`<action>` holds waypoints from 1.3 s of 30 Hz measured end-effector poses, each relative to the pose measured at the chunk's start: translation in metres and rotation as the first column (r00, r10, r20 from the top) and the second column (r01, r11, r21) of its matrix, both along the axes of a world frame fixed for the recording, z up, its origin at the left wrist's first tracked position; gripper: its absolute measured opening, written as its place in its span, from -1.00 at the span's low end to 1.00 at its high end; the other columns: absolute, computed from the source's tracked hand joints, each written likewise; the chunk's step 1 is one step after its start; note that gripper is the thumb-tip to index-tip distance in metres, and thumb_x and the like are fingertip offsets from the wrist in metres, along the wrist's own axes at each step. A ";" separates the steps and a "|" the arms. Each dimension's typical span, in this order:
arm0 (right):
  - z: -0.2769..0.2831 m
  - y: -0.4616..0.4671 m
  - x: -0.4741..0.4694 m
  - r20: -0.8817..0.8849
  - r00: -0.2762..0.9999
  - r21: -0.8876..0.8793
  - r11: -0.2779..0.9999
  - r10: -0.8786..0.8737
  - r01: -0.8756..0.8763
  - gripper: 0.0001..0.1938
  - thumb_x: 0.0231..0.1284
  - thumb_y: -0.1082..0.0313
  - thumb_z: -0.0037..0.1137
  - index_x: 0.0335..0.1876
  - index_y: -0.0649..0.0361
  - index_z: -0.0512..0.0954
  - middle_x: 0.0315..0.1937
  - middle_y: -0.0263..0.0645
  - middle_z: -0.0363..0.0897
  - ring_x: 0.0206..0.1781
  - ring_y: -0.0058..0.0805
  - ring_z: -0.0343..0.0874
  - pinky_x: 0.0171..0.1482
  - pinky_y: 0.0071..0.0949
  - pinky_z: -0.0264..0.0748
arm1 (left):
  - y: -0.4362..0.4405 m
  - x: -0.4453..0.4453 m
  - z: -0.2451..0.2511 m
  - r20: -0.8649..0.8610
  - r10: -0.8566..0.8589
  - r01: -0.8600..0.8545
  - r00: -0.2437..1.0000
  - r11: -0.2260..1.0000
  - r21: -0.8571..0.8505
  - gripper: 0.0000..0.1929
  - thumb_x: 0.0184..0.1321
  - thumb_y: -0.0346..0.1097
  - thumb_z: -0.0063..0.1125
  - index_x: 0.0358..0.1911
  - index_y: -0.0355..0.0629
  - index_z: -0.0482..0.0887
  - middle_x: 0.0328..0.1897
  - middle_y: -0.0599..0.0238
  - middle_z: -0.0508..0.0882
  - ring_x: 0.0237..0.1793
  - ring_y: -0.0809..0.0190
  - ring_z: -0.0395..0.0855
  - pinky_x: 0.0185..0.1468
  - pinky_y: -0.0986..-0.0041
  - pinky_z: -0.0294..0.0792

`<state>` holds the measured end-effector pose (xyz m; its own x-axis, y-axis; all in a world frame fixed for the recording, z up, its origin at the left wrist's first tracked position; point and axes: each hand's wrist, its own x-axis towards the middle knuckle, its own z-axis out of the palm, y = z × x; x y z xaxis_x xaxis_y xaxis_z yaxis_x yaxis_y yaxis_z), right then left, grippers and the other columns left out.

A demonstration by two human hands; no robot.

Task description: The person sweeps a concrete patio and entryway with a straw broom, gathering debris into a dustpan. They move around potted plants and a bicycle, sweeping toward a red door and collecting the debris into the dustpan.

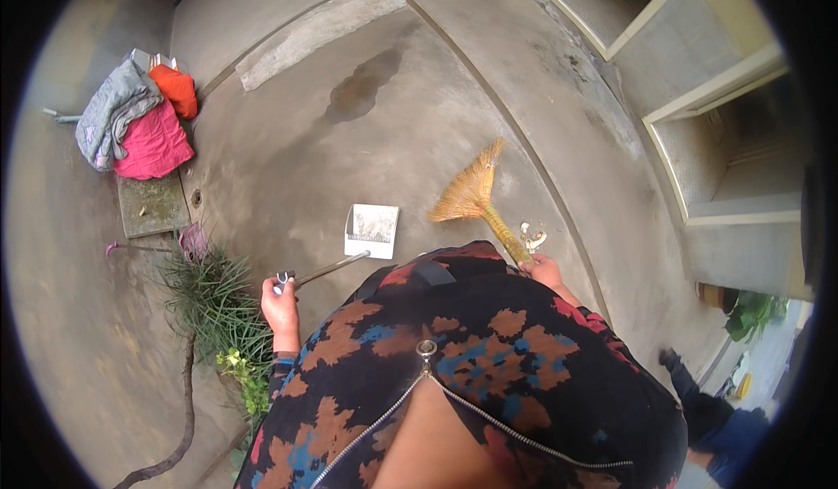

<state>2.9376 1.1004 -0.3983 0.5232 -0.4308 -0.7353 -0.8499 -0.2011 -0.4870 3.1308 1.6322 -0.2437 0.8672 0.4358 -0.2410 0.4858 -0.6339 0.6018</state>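
Note:
My left hand point(280, 309) is closed around the top end of a long-handled dustpan's metal pole point(332, 270). The white dustpan point(372, 230) at its far end rests on the concrete floor, with a comb-like row of teeth and some pale dust in it. In my right hand point(545, 271) is the bound handle of a straw broom point(481, 194), its bristles fanned out on the floor to the right of the dustpan. A few pale scraps of debris point(533, 237) lie beside the broom handle, just beyond my right hand.
Potted-looking grassy plants point(213, 299) stand at the left, near a bare branch point(186, 417). Beyond them, grey and pink bedding point(154, 138) is heaped by the wall. A wet patch point(363, 86) darkens the floor ahead. Window openings point(727, 155) line the right; a person point(713, 417) is behind right.

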 end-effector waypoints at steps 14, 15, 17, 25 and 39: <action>0.014 0.032 0.252 -0.019 0.991 0.260 0.957 0.136 -0.126 -0.71 0.12 0.22 0.26 -0.20 0.32 0.58 -0.58 -0.16 0.58 -0.67 -0.36 0.59 -0.59 -0.37 0.53 | 0.028 0.081 0.014 0.044 0.126 -0.130 0.991 0.986 0.104 -0.77 0.10 -0.33 0.30 -0.29 -0.26 0.52 -0.60 0.26 0.59 -0.65 0.31 0.54 -0.51 0.41 0.38; 0.005 0.033 0.271 -0.011 0.983 0.243 0.954 0.182 -0.174 -0.71 0.11 0.22 0.26 -0.20 0.32 0.58 -0.57 -0.15 0.58 -0.67 -0.35 0.59 -0.58 -0.36 0.53 | 0.027 0.091 0.015 0.033 0.131 -0.134 0.991 0.984 0.120 -0.77 0.10 -0.33 0.30 -0.29 -0.26 0.52 -0.60 0.24 0.59 -0.65 0.31 0.54 -0.51 0.41 0.38; -0.011 0.034 0.315 -0.043 0.971 0.235 0.947 0.236 -0.220 -0.70 0.11 0.22 0.26 -0.20 0.33 0.58 -0.56 -0.12 0.59 -0.66 -0.34 0.60 -0.58 -0.36 0.53 | 0.025 0.116 0.016 0.021 0.153 -0.155 0.988 0.978 0.141 -0.77 0.10 -0.33 0.30 -0.29 -0.27 0.52 -0.59 0.22 0.60 -0.66 0.29 0.55 -0.51 0.41 0.38; -0.034 0.001 0.417 0.202 0.825 -0.089 0.848 0.528 -0.522 -0.70 0.09 0.17 0.25 -0.24 0.28 0.59 -0.61 -0.12 0.58 -0.67 -0.32 0.60 -0.54 -0.32 0.55 | 0.005 0.242 0.030 0.031 0.203 -0.206 0.979 0.964 0.169 -0.76 0.11 -0.30 0.32 -0.30 -0.28 0.54 -0.62 0.23 0.57 -0.69 0.27 0.52 -0.54 0.38 0.36; -0.035 -0.025 0.548 0.074 0.996 0.290 0.957 -0.041 0.018 -0.69 0.12 0.24 0.25 -0.12 0.31 0.59 -0.48 -0.13 0.59 -0.59 -0.31 0.59 -0.57 -0.33 0.52 | 0.000 0.423 0.006 0.115 0.237 -0.237 0.965 0.971 -0.014 -0.75 0.14 -0.32 0.29 -0.28 -0.29 0.49 -0.53 0.23 0.57 -0.68 0.34 0.50 -0.61 0.47 0.37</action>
